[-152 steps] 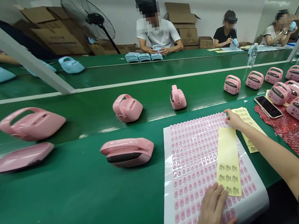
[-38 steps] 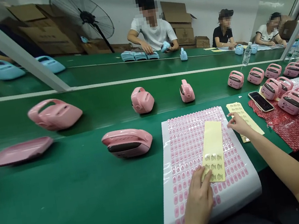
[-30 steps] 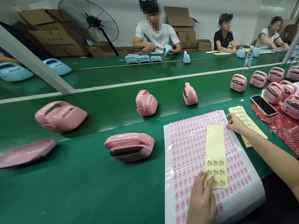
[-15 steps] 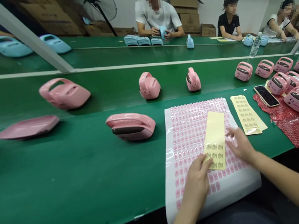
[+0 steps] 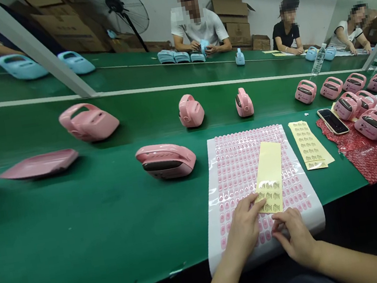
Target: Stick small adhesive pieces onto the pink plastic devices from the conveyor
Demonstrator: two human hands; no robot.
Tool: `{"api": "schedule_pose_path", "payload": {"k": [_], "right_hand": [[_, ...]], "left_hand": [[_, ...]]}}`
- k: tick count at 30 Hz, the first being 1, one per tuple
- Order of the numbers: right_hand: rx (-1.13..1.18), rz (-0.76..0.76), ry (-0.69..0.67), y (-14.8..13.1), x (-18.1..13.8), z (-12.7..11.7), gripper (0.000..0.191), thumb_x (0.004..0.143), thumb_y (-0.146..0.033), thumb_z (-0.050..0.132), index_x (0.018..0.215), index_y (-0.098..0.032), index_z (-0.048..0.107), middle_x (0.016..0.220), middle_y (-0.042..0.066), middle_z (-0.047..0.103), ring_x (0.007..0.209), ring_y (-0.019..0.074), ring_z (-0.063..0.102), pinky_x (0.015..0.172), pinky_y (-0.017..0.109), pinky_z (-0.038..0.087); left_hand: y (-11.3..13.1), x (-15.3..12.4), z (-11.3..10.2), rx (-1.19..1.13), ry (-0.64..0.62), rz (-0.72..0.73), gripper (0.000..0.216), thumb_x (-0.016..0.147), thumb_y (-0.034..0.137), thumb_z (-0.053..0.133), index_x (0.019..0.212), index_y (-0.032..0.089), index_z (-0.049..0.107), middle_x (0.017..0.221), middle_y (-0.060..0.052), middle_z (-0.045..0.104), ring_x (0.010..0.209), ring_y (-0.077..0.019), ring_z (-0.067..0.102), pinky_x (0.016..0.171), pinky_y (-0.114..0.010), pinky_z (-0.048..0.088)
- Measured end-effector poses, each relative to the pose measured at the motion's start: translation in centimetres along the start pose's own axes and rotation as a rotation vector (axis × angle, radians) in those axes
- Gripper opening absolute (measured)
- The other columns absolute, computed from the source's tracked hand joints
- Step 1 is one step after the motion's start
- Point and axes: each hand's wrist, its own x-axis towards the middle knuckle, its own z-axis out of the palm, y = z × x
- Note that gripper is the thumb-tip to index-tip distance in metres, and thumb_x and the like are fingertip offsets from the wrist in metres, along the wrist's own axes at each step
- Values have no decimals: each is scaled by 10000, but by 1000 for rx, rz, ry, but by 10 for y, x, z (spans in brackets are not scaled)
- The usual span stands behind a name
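A white sheet of several small pink stickers (image 5: 235, 172) lies on the green table in front of me. A yellow backing strip with small printed labels (image 5: 270, 177) rests on top of it. My left hand (image 5: 244, 225) lies on the sheet, its forefinger pressing the strip's near left corner. My right hand (image 5: 294, 234) is at the strip's near end, thumb and forefinger pinched at its lower edge; what they pinch is too small to make out. A pink handheld device (image 5: 166, 160) lies on its side left of the sheet.
More yellow label strips (image 5: 310, 144), a phone (image 5: 333, 121), a red bag (image 5: 365, 153) and several pink devices (image 5: 374, 123) lie to the right. Other pink devices (image 5: 191, 111) ride the middle belt. A pink shell half (image 5: 39, 164) lies left. Three people sit across with blue devices (image 5: 181, 57).
My right hand left the far yellow strips and came back to the near end of the strip on the sheet. The left hand stayed on the strip's corner. Belt devices drifted right.
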Motion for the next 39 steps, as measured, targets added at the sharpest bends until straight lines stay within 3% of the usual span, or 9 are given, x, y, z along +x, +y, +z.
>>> {"api": "schedule_pose_path", "payload": {"k": [4, 9, 13, 18, 22, 26, 30, 34, 39], "right_hand": [[243, 258, -63, 7, 30, -21, 348, 710, -125, 514, 1025, -237, 417, 707, -6, 620, 595, 154, 509, 574, 283, 424], [226, 693, -16, 64, 116, -74, 349, 669, -197, 565, 991, -208, 432, 694, -36, 597, 525, 119, 476, 552, 262, 400], [184, 773, 13, 104, 152, -82, 382, 640, -155, 533, 1000, -188, 408, 638, -41, 570, 634, 153, 565, 560, 252, 412], [110, 786, 34, 116, 151, -64, 431, 648, -144, 507, 1061, -177, 387, 644, -29, 588, 669, 178, 593, 573, 271, 439], [16, 720, 72, 112, 149, -59, 441, 695, -141, 475, 1125, -180, 383, 707, -11, 581, 728, 188, 589, 680, 319, 454], [-91, 624, 106, 102, 147, -60, 469, 715, -147, 479, 1173, -199, 394, 961, 67, 537, 862, 228, 551, 749, 387, 441], [-155, 247, 76, 70, 112, -49, 451, 754, -187, 500, 1192, -206, 392, 911, 77, 548, 812, 228, 538, 722, 398, 454], [-55, -203, -141, 21, 52, -27, 479, 802, -211, 481, 1256, -244, 332, 834, 56, 612, 732, 209, 544, 645, 352, 461], [-216, -366, -194, -3, 11, -8, 415, 838, -121, 401, 1245, -190, 369, 746, 66, 637, 659, 214, 539, 569, 345, 415]], "left_hand": [[0, 0, -1, 17, 22, 13, 366, 756, 66, 365, 946, 212, 642, 998, -87, 593, 929, -216, 562, 775, -381, 503], [1, 0, -4, -2, 20, 16, 391, 748, 48, 361, 959, 228, 637, 985, -76, 598, 909, -203, 572, 755, -364, 514], [-1, -1, -4, 9, 13, 15, 384, 748, 55, 351, 950, 199, 644, 979, -102, 599, 903, -222, 576, 740, -378, 520], [-5, -3, -6, -12, -48, 9, 371, 781, 94, 362, 1006, 223, 627, 1024, -96, 595, 943, -224, 567, 764, -379, 515], [-4, -2, -7, -12, -46, -3, 368, 775, 103, 371, 990, 227, 643, 1018, -98, 609, 937, -230, 573, 761, -381, 517], [-3, 2, -11, -56, -78, -34, 408, 741, 67, 353, 979, 210, 652, 1034, -90, 622, 941, -219, 578, 778, -379, 512], [-7, 8, -20, -175, -177, -94, 456, 712, 36, 333, 996, 211, 643, 1066, -61, 629, 980, -186, 572, 844, -363, 486], [-9, 12, -24, -291, -187, -120, 451, 705, 23, 338, 987, 202, 640, 1044, -55, 642, 975, -163, 573, 866, -351, 469], [-7, 12, -22, -301, -172, -122, 413, 717, 40, 344, 950, 182, 654, 1061, -72, 636, 996, -176, 559, 889, -369, 449]]}}
